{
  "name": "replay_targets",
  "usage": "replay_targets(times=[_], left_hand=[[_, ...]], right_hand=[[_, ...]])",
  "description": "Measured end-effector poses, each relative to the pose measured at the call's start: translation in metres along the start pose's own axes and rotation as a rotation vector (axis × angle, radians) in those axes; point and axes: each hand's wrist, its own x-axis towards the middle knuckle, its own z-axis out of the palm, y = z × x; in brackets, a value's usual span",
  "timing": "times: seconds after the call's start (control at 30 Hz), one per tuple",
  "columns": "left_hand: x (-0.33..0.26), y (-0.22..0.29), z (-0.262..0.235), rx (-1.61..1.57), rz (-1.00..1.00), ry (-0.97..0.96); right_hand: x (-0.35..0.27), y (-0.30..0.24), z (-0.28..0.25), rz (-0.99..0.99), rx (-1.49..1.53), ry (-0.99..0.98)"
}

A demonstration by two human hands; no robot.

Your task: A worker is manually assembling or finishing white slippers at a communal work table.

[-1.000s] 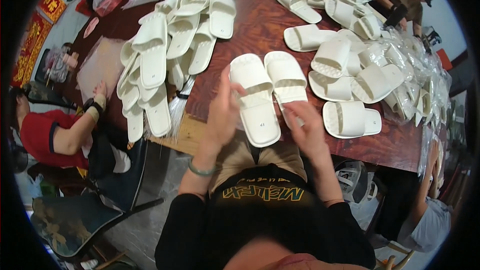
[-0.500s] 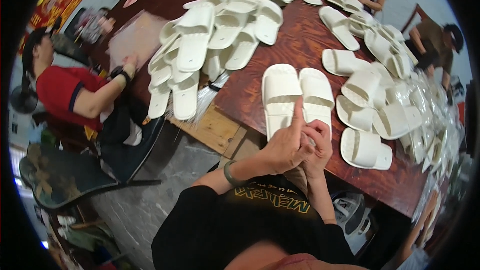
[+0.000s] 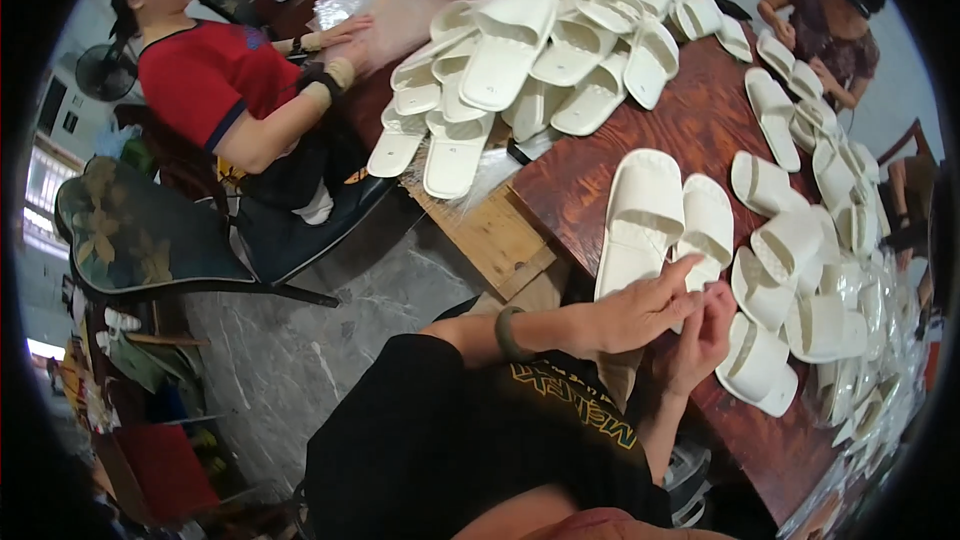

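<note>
A pair of white slide slippers, the left slipper (image 3: 645,208) and the right slipper (image 3: 706,225), lies side by side at the table's near edge, toes pointing away from me. My left hand (image 3: 640,316) reaches across their heel ends, fingers stretched toward the right and the index finger lifted apart. Just right of it, my right hand (image 3: 697,345) has its fingers bent and pinched together, fingertips meeting those of the left. Whatever lies between the right fingertips, if anything, is too small to make out. The heels are partly hidden behind my hands.
A heap of white slippers (image 3: 510,45) covers the table's left part; more slippers (image 3: 790,245), some in clear plastic, lie along the right. A person in red (image 3: 210,85) sits at left touching plastic bags (image 3: 385,10). Another person (image 3: 825,35) is across the table. A chair (image 3: 150,230) stands left.
My view has swung left, so everything sits farther right. My left hand's raised index finger has lowered toward the right hand. The seated person's hands now both rest on the plastic bags.
</note>
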Motion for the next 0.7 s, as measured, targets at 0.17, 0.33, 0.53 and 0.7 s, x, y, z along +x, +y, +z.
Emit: replay_targets(times=[0.17, 0.33, 0.53, 0.7], left_hand=[[-0.021, -0.017, -0.008, -0.246, -0.33, -0.274], [-0.037, -0.036, -0.012, -0.538, -0.511, -0.312], [-0.034, -0.041, -0.021, -0.86, -0.539, -0.03], [-0.033, -0.036, -0.021, -0.904, -0.53, 0.041]], right_hand=[[0.045, 0.014, -0.008, -0.021, -0.118, -0.066], [0.05, 0.012, 0.016, 0.052, -0.136, -0.213], [0.006, -0.006, -0.01, 0.191, -0.175, -0.3], [-0.019, -0.023, -0.024, 0.369, -0.242, -0.563]])
